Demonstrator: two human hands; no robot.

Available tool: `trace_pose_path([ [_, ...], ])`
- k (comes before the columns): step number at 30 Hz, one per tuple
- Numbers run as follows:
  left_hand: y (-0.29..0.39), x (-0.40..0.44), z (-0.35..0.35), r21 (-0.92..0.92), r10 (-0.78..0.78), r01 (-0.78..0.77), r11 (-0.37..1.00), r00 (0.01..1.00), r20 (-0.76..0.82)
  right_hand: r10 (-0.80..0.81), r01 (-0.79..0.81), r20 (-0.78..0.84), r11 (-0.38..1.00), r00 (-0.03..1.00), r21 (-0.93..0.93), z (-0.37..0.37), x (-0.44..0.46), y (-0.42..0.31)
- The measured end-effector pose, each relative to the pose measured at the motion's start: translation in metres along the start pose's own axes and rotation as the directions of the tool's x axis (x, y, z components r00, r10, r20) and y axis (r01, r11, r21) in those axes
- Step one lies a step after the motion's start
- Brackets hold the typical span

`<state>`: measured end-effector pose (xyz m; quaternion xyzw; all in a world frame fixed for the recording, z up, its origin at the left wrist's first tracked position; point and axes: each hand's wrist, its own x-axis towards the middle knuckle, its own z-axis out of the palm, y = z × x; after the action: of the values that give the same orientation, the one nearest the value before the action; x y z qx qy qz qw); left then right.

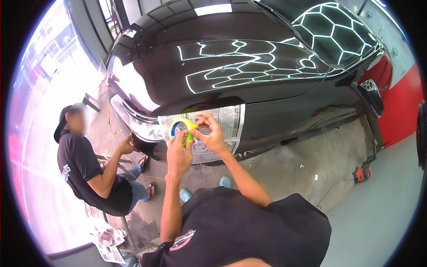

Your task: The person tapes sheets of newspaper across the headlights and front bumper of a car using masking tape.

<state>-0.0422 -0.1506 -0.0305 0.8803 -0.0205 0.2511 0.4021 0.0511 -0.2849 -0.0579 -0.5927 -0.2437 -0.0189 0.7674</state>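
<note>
My left hand grips a roll of yellow-green masking tape with a blue inner core, holding it up in front of the car. The fingers of my right hand pinch at the roll's right edge, where a bit of tape seems to stick out. Behind both hands, a sheet of newspaper covers the front wheel-arch area of the dark, glossy car. The headlight is just left of the paper.
A co-worker in a black cap and shirt sits at the car's front corner, one hand near the bumper. Loose newspaper lies at lower left. An orange corded power tool rests on the floor at right. The side mirror juts out.
</note>
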Motion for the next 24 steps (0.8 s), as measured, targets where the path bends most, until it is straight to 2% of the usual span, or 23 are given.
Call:
trace_pose_path([
  [1,0.003,-0.001,0.001,0.0,0.006,-0.006,1.0,1.0,-0.005,-0.013,0.014,0.009,0.996,1.0,-0.085,-0.002,0.002,0.002],
  [2,0.004,-0.001,0.001,0.001,0.009,-0.009,1.0,1.0,-0.012,-0.02,0.023,0.026,0.995,0.999,-0.095,-0.005,0.002,0.007],
  [8,-0.007,-0.008,-0.002,0.043,0.089,-0.089,0.995,0.996,0.013,-0.048,0.052,0.055,0.996,0.997,-0.076,-0.008,0.003,0.007],
  [11,0.007,-0.004,-0.011,-0.112,-0.095,0.111,0.987,0.985,0.143,-0.075,0.082,0.076,0.992,0.994,-0.092,-0.009,0.003,0.006],
  [14,0.004,-0.002,-0.009,-0.08,-0.103,0.117,0.99,0.981,0.164,-0.077,0.085,0.078,0.991,0.994,-0.1,-0.009,0.003,0.005],
  [17,-0.01,0.002,-0.001,0.003,-0.15,0.151,0.989,0.982,0.119,-0.1,0.104,0.056,0.993,0.993,-0.062,-0.009,0.002,0.01],
  [21,-0.03,0.017,0.007,0.044,-0.089,0.094,0.995,0.991,-0.105,-0.097,0.098,-0.011,0.995,0.995,0.026,-0.001,-0.002,0.017],
  [24,-0.029,0.013,0.013,0.124,0.018,0.004,0.992,0.984,-0.177,-0.007,0.015,-0.055,0.987,0.998,0.158,0.002,-0.002,0.007],
])
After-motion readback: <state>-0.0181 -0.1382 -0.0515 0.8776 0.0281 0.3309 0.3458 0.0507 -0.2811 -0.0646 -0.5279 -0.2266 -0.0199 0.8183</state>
